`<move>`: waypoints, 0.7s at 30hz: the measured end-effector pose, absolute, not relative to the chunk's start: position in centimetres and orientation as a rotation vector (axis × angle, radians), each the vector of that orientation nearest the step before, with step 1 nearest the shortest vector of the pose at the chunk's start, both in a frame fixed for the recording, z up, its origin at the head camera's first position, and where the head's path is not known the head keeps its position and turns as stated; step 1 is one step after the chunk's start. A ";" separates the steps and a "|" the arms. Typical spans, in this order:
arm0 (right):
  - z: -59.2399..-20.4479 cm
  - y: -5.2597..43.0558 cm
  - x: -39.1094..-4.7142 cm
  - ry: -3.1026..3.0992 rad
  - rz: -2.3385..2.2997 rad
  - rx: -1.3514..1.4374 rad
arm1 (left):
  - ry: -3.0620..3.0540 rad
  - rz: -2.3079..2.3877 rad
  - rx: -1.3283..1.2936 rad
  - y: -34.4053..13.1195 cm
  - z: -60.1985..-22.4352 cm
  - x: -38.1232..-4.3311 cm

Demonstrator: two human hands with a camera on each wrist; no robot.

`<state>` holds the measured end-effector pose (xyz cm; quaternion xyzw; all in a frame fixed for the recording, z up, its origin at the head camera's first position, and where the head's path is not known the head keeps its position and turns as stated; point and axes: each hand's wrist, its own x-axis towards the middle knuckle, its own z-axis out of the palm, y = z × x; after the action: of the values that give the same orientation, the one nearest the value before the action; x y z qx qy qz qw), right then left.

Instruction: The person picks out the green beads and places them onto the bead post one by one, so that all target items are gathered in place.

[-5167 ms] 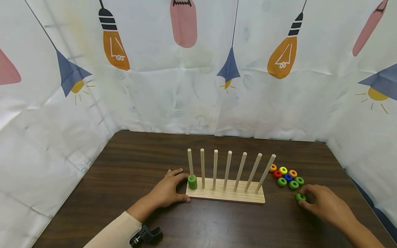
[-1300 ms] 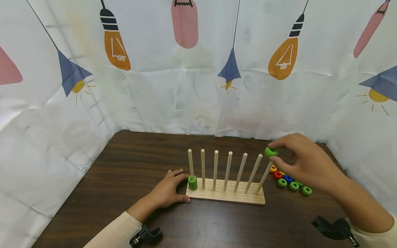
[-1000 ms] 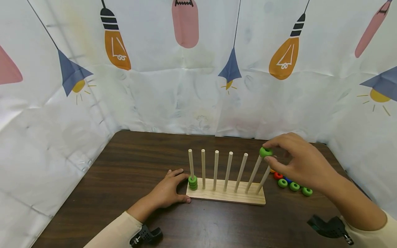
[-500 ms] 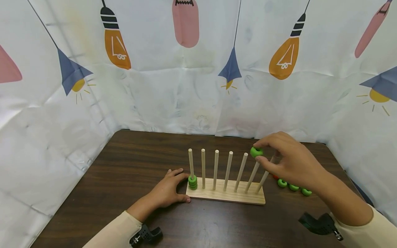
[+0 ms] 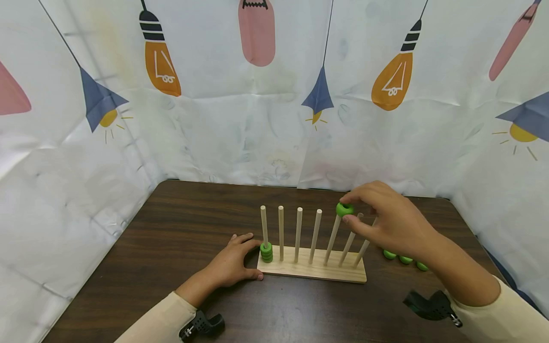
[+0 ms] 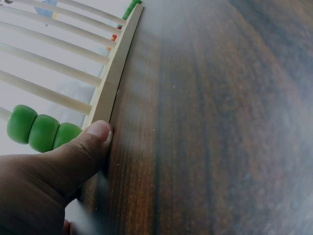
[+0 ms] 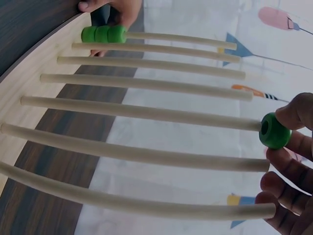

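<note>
Green ring (image 5: 344,210) in head view: pinched between thumb and forefinger of your right hand (image 5: 388,221), at tip of fifth peg (image 5: 332,240) from left edge of pegboard (image 5: 302,269). Your left hand (image 5: 227,263) grips that edge, thumb at front corner, spread from forefinger. Three stacked green rings (image 5: 266,253) on leftmost peg (image 5: 263,224); loose green rings (image 5: 405,260) on table (image 5: 309,309) beyond pegboard's right edge. Left wrist view: your thumb against pegboard's front edge, near stack. Right wrist view: ring at peg tip; cannot tell whether threaded.
</note>
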<state>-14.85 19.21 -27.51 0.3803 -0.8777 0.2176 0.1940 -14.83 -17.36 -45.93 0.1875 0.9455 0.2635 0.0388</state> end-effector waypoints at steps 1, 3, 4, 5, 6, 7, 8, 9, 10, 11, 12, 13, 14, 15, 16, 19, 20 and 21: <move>-27.5 19.1 -14.9 -2.456 0.615 1.073 | 2.901 0.809 0.583 -17.4 -45.9 -14.9; -27.6 18.9 -15.0 -2.445 0.627 1.087 | 2.904 0.812 0.599 -17.4 -46.0 -14.9; -27.6 18.8 -15.1 -2.437 0.627 1.096 | 2.903 0.815 0.599 -17.4 -46.0 -14.9; -27.6 18.7 -15.1 -2.431 0.628 1.105 | 2.903 0.817 0.598 -17.4 -46.0 -14.9; -27.6 18.6 -15.1 -2.425 0.628 1.110 | 2.902 0.818 0.599 -17.4 -46.0 -14.9; -27.7 18.5 -15.2 -2.419 0.626 1.117 | 2.902 0.818 0.598 -17.4 -46.0 -14.9; -27.7 18.4 -15.2 -2.415 0.624 1.122 | 2.902 0.817 0.597 -17.4 -46.1 -14.9; -27.7 18.3 -15.3 -2.410 0.624 1.127 | 2.900 0.816 0.596 -17.4 -46.1 -14.9; -27.7 18.2 -15.3 -2.407 0.626 1.130 | 2.900 0.817 0.596 -17.4 -46.1 -14.9; -27.7 18.2 -15.3 -2.401 0.629 1.134 | 2.900 0.815 0.595 -17.4 -46.1 -14.9; -27.7 18.1 -15.3 -2.396 0.629 1.137 | 2.899 0.816 0.595 -17.4 -46.1 -14.9; -27.7 18.0 -15.3 -2.392 0.631 1.141 | 2.898 0.817 0.594 -17.4 -46.0 -14.9; -27.7 17.9 -15.3 -2.388 0.635 1.144 | 2.898 0.817 0.594 -17.4 -46.0 -14.9; -27.8 17.8 -15.3 -2.386 0.641 1.145 | 2.898 0.817 0.594 -17.4 -46.0 -14.8; -27.8 17.6 -15.3 -2.384 0.644 1.146 | 2.898 0.817 0.594 -17.4 -46.0 -14.8; -27.8 17.3 -15.4 -2.383 0.657 1.150 | 2.898 0.816 0.592 -17.4 -45.9 -14.8; -27.8 17.1 -15.4 -2.385 0.663 1.152 | 2.898 0.817 0.592 -17.4 -45.9 -14.8; -27.8 17.0 -15.4 -2.387 0.667 1.155 | 2.897 0.818 0.590 -17.4 -45.9 -14.8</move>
<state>-15.44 17.00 -27.80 0.4136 -0.8550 0.2388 0.2023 -14.79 -17.40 -45.90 0.1922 0.9437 0.2665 0.0370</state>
